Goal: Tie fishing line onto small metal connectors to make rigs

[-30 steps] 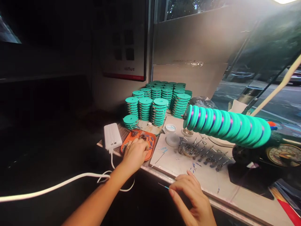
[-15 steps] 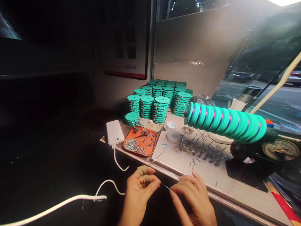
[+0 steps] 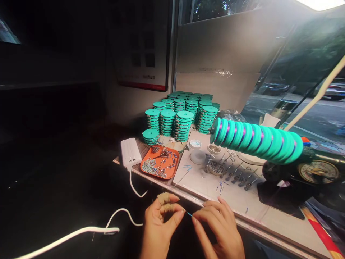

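In front of the table edge, my left hand (image 3: 163, 219) is closed in a pinch, with tan tape wrapped round two of its fingers. At its thumb and fingertip is a tiny item too small to make out. My right hand (image 3: 219, 225) pinches a thin blue stick-like piece (image 3: 189, 214) between thumb and forefinger. This piece points at the left fingertips; whether it touches what they hold cannot be seen. Nearest on the table is an orange tray (image 3: 172, 172) of small metal parts and blue and pale tubes.
Stacked teal spools (image 3: 184, 115) stand at the back. A row of teal discs (image 3: 256, 140) on a winding machine (image 3: 318, 172) juts over the right side. Small dishes, one a white cup (image 3: 197, 157), hold tiny parts. A white power bank (image 3: 130, 151) with cable lies left.
My hands have come slightly closer together, and less of the blue piece shows between them. The whole view has shifted a little.
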{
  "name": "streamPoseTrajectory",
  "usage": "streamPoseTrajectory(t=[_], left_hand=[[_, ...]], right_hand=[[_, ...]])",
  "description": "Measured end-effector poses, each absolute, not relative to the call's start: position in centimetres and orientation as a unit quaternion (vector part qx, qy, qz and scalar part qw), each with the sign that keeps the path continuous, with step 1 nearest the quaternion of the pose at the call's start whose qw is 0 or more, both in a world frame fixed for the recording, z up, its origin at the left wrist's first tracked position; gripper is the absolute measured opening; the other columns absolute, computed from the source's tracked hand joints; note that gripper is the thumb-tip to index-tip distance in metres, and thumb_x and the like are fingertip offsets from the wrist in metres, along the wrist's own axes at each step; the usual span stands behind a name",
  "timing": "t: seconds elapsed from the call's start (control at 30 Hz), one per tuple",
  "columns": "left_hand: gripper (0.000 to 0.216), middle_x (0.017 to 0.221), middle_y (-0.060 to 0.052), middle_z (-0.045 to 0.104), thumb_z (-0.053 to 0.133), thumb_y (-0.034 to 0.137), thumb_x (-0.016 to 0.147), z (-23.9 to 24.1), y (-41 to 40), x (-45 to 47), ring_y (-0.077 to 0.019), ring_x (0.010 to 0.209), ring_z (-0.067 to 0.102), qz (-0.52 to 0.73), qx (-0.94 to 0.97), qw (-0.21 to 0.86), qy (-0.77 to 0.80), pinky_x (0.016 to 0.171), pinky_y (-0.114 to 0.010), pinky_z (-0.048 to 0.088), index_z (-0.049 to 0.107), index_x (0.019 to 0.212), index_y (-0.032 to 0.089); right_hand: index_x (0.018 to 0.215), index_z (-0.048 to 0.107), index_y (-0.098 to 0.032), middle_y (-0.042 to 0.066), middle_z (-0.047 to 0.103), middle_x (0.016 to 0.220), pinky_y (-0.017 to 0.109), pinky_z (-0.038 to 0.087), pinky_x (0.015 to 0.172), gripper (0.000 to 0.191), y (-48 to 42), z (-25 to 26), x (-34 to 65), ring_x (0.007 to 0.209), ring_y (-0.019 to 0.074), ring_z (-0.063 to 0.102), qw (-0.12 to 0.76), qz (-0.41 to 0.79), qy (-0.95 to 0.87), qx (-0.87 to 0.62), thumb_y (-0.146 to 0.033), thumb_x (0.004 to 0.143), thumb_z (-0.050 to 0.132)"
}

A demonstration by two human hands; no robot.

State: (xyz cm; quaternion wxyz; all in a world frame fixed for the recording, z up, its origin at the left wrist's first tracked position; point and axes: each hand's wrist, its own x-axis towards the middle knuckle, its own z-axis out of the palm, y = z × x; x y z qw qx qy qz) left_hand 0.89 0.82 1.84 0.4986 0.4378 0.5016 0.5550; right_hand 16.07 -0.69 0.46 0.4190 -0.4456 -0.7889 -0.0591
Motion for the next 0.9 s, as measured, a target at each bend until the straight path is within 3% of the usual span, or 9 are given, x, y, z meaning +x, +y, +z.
streamPoseTrajectory(t=[0.33,0.6,0.9], left_hand=[[0.030,0.072,0.003,0.069,0.061,0.005,0.068,0.5,-0.2,2.6,-0.0124,0.061,0.066,0.601,0.609,0.195,0.479,0.062,-0.019,0.054,0.065,0.088,0.027],[0.028,0.076,0.001,0.067,0.056,0.006,0.074,-0.3,0.3,2.6,-0.0106,0.062,0.065,0.606,0.645,0.124,0.448,0.062,-0.017,0.053,0.060,0.096,0.022],[0.029,0.077,0.000,0.068,0.055,0.005,0.076,-0.6,0.5,2.8,-0.0120,0.065,0.065,0.610,0.665,0.090,0.421,0.063,-0.020,0.052,0.060,0.100,0.021]], right_hand=[[0.071,0.057,-0.022,-0.002,0.061,0.062,0.040,0.039,0.085,0.012,-0.4,1.0,15.8,0.063,0.0167,0.059,0.419,0.067,-0.760,-0.492,-0.019,0.081,0.051],[0.068,0.056,-0.021,-0.002,0.060,0.060,0.040,0.038,0.083,0.011,-0.2,0.9,15.3,0.062,0.0169,0.057,0.421,0.034,-0.757,-0.499,-0.018,0.078,0.053],[0.066,0.055,-0.021,-0.002,0.060,0.060,0.034,0.040,0.079,0.013,0.2,0.7,15.3,0.058,0.0148,0.057,0.452,0.095,-0.734,-0.498,-0.020,0.079,0.052]])
